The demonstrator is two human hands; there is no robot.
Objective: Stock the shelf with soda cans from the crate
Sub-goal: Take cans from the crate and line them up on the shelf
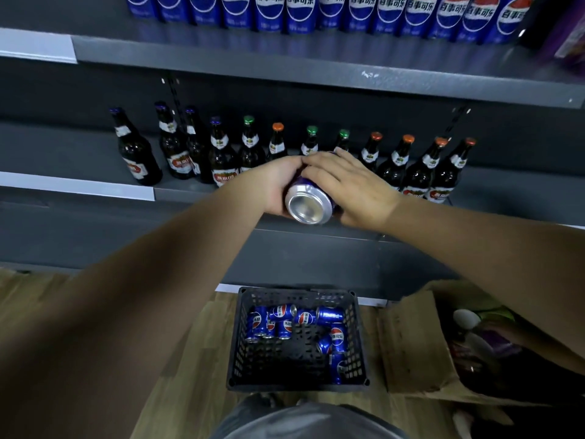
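both hands are holding one can [308, 205] up in the air, base end facing the camera, body tilting away toward the shelves. left hand [273, 185] is wrapping the can's left side with fingers curled round it. right hand [351, 188] is lying over the top and right side, fingers curving across and thumb tucking under. so both are clasping the can, not spread. the can is sitting between the two palms, touching no shelf

handling, as a guess: it's looking like a full sealed aluminium can, so fairly weighty for its size. it should be rigid while sealed but thin-walled, denting if squeezed hard or dropped. the painted side is smooth and likely slick. best hold is round the mid-body, one hand being enough, then setting it down upright on its base

containers: the crate [235, 343] is sitting well below the grip on the floor, holding several loose cans [304, 316] lying on their sides, bunched along the far wall and the right side. above the grip, the top shelf [285, 58] is carrying a row [300, 14] of the same cans standing upright. right behind the grip, bottles [395, 166] are standing on the middle shelf. below and right of the grip, an open box [408, 337] is holding items too dim to name
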